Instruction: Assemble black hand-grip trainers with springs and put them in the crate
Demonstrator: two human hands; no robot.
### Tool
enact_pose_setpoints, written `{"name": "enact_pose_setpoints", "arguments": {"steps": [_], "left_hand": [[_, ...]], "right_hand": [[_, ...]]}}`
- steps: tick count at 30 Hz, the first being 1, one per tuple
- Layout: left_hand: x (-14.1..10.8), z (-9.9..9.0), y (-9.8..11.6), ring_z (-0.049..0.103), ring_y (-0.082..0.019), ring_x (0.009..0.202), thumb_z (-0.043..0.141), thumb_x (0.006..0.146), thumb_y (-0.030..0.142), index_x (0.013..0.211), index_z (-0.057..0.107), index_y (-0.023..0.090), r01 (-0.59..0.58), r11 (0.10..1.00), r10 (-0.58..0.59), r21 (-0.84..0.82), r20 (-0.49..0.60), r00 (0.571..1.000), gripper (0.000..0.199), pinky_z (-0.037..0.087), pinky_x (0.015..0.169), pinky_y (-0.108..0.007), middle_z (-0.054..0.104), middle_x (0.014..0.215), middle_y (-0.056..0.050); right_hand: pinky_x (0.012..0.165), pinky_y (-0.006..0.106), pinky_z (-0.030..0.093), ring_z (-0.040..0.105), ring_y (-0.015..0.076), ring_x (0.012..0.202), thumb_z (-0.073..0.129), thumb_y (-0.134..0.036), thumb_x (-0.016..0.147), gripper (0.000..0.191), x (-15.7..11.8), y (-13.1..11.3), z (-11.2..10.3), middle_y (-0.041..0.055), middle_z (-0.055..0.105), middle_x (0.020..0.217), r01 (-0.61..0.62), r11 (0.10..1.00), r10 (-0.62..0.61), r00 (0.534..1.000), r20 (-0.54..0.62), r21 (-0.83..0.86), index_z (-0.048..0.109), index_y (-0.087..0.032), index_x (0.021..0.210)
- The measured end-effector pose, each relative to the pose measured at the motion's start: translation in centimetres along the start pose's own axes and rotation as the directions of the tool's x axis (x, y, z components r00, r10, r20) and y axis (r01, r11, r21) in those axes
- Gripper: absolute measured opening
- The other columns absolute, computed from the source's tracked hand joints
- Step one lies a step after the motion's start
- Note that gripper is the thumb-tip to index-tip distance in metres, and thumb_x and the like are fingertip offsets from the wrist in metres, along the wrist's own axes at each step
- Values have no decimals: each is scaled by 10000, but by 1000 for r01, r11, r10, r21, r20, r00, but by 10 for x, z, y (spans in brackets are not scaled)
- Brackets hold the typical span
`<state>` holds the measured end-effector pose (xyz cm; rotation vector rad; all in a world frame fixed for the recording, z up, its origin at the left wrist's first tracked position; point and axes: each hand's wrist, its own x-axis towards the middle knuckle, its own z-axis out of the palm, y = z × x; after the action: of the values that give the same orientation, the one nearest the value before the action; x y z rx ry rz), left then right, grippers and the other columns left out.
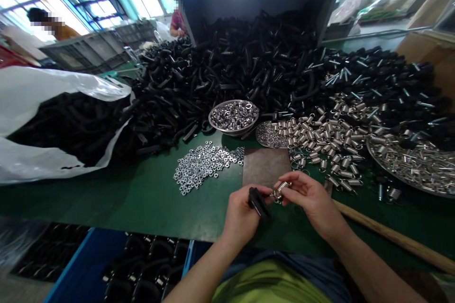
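From the head view, your left hand [241,215] is closed around a short black handle piece [256,201], thumb and fingers gripping it just above the green table [142,199], while your right hand [313,201] pinches a small metal spring [280,188] between thumb and fingertips and holds it right against the end of the black piece; the two hands are close together, nearly touching. By the look of it you are in the joining step, seating the spring onto the black part, and the next move seems to call for lining the spring's end squarely with the piece before pressing or twisting it on. Just beyond your hands lies a dark flat plate [265,165], with a scatter of loose nuts [204,163] to its left, a bowl of small metal parts [233,116] behind, a heap of springs [330,137] to the right, and a big pile of black pieces [231,66] at the back
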<state>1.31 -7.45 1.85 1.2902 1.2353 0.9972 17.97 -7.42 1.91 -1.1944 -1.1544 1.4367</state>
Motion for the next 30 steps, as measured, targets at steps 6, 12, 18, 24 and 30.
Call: {"name": "enact_pose_setpoints", "arguments": {"steps": [6, 12, 18, 24, 30], "left_hand": [[6, 13, -8, 371, -48, 451, 669, 723, 334, 843, 598, 175, 394, 823, -338, -408, 205, 918, 211, 254, 391, -155, 483, 632, 36], [10, 22, -10, 320, -17, 472, 738, 636, 220, 922, 569, 148, 533, 600, -390, -597, 363, 846, 340, 182, 385, -121, 401, 653, 55], [7, 20, 0, 343, -35, 482, 767, 606, 302, 865, 610, 150, 374, 793, -285, -482, 250, 925, 339, 221, 401, -157, 496, 658, 31], [10, 11, 2, 372, -62, 492, 735, 628, 388, 706, 654, 132, 199, 948, -174, -248, 120, 977, 280, 277, 471, -191, 503, 557, 24], [14, -4, -6, 403, -59, 480, 753, 612, 391, 732, 684, 113, 195, 943, -110, -270, 300, 948, 310, 306, 494, -198, 537, 547, 19]], "right_hand": [[758, 338, 525, 659, 196, 809, 637, -346, 765, 231, 0, -15, 0, 37, 694, 867, 102, 943, -120, 992, -39, -316, 620, -220, 958], [728, 323, 536, 657, 196, 818, 644, -358, 758, 234, -1, -32, 3, 45, 687, 881, 121, 959, -136, 990, -42, -257, 611, -214, 938], [608, 257, 504, 605, 132, 666, 677, -352, 727, 258, 5, -32, 0, 19, 651, 810, 57, 985, -71, 995, -76, -163, 593, -202, 919], [492, 214, 415, 507, 88, 506, 628, -364, 783, 225, 8, -19, -6, -47, 520, 587, -23, 998, 26, 999, 47, -62, 544, -190, 898], [375, 181, 314, 425, 48, 407, 630, -396, 780, 242, 5, -14, -8, -41, 520, 612, -156, 987, 136, 945, 296, 46, 533, -184, 845]]}}
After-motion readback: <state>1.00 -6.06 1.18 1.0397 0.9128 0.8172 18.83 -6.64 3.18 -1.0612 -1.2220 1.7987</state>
